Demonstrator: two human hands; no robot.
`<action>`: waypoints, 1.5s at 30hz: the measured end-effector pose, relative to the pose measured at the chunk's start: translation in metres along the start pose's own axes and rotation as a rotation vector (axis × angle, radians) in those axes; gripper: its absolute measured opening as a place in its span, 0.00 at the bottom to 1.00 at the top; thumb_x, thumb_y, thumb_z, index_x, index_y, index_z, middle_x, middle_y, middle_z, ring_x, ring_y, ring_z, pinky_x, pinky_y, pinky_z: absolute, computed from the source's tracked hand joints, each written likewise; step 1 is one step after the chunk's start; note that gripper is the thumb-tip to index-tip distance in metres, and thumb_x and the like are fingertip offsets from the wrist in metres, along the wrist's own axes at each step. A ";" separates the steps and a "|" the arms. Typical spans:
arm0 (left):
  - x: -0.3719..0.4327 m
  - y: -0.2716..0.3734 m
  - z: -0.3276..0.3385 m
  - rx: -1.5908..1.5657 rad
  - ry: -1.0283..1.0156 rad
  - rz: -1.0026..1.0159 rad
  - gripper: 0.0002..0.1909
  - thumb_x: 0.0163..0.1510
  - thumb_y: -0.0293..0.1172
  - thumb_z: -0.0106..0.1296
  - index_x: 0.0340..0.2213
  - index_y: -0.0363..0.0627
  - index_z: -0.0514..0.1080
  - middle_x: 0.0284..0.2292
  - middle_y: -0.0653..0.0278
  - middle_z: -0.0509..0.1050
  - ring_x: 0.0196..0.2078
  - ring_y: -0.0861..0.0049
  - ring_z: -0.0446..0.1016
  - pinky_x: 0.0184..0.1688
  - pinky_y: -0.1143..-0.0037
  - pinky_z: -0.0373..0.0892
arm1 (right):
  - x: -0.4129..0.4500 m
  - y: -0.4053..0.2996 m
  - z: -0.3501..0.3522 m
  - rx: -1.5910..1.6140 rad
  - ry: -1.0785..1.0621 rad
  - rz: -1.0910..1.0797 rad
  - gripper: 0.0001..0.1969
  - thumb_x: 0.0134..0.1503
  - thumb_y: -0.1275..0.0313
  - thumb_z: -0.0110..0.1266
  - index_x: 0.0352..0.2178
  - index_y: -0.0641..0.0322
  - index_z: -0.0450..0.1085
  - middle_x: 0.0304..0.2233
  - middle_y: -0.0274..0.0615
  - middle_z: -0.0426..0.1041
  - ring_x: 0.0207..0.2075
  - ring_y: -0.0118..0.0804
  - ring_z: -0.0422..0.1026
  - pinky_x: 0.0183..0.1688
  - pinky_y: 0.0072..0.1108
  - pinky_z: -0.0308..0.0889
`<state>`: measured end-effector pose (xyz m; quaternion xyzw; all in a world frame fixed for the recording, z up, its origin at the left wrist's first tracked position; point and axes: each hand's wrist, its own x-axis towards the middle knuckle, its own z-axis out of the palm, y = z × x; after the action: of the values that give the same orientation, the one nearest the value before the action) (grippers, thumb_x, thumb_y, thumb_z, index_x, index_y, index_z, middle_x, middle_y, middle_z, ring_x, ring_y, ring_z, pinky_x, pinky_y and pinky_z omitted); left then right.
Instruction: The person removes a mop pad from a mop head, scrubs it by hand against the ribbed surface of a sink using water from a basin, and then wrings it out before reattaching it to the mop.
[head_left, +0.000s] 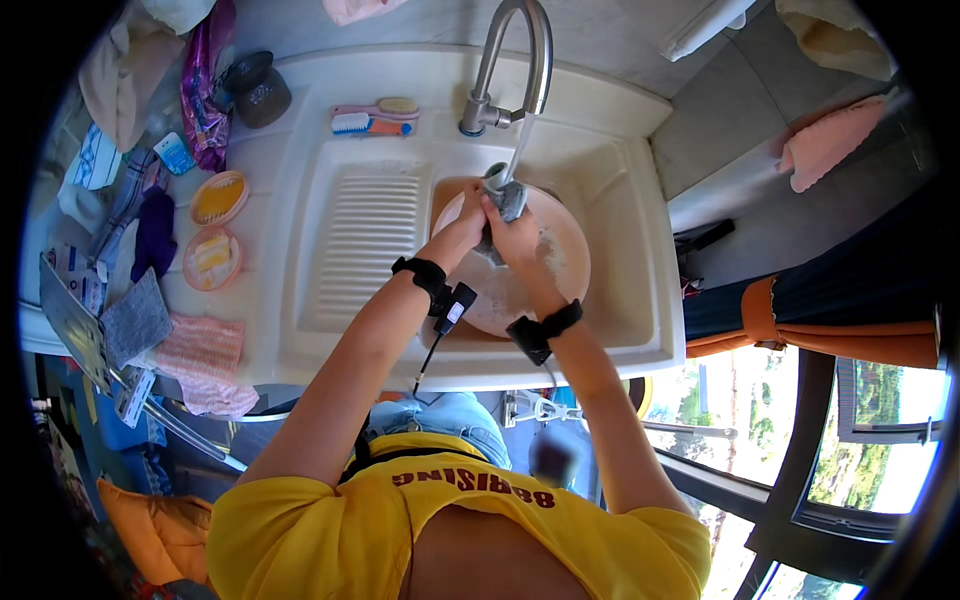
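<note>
My left hand (472, 214) and my right hand (516, 234) are close together, both gripping a wet grey cloth (511, 201). It is bunched up, and its upper end forms a rounded opening; whether it is a sock I cannot tell. A stream of water (523, 144) from the curved metal faucet (541, 64) runs onto it. Part of the grey cloth hangs below my hands over a round pale pink basin (576, 259). Water with some suds lies in the basin, which stands in the bowl of a white sink (626, 225). My fingers are partly hidden by the cloth.
Left of the bowl is a ribbed washboard (371, 240). Two brushes (375, 118) lie on the back ledge. Two soap dishes (217, 199), a dark pot (259, 90) and folded cloths (199, 345) sit at the left. A pink cloth (836, 142) hangs right.
</note>
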<state>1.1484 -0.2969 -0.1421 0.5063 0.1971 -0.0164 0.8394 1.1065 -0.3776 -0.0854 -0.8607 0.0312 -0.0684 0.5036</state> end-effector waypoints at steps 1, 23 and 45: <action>0.002 0.001 -0.006 -0.043 -0.129 -0.151 0.17 0.54 0.43 0.32 0.34 0.44 0.64 0.31 0.63 0.69 0.32 0.77 0.66 0.39 0.77 0.63 | -0.001 0.010 0.010 0.053 0.091 -0.055 0.27 0.41 0.49 0.52 0.28 0.68 0.68 0.24 0.53 0.71 0.29 0.47 0.71 0.32 0.28 0.64; -0.017 0.028 0.001 0.124 -0.520 -0.266 0.19 0.54 0.43 0.37 0.42 0.43 0.61 0.37 0.67 0.67 0.38 0.82 0.65 0.41 0.79 0.61 | 0.043 0.035 -0.034 0.785 -0.345 0.251 0.16 0.40 0.72 0.56 0.33 0.66 0.66 0.27 0.36 0.70 0.28 0.31 0.69 0.33 0.23 0.64; 0.016 -0.008 -0.055 -0.108 -0.091 -0.364 0.21 0.48 0.54 0.42 0.40 0.56 0.64 0.33 0.66 0.69 0.34 0.78 0.68 0.35 0.75 0.65 | -0.001 0.028 0.017 0.042 -0.099 -0.314 0.23 0.31 0.71 0.57 0.32 0.65 0.61 0.33 0.51 0.68 0.35 0.46 0.68 0.36 0.28 0.63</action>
<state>1.1445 -0.2510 -0.1766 0.4152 0.2478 -0.1802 0.8565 1.1084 -0.3767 -0.1179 -0.8466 -0.1303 -0.1044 0.5054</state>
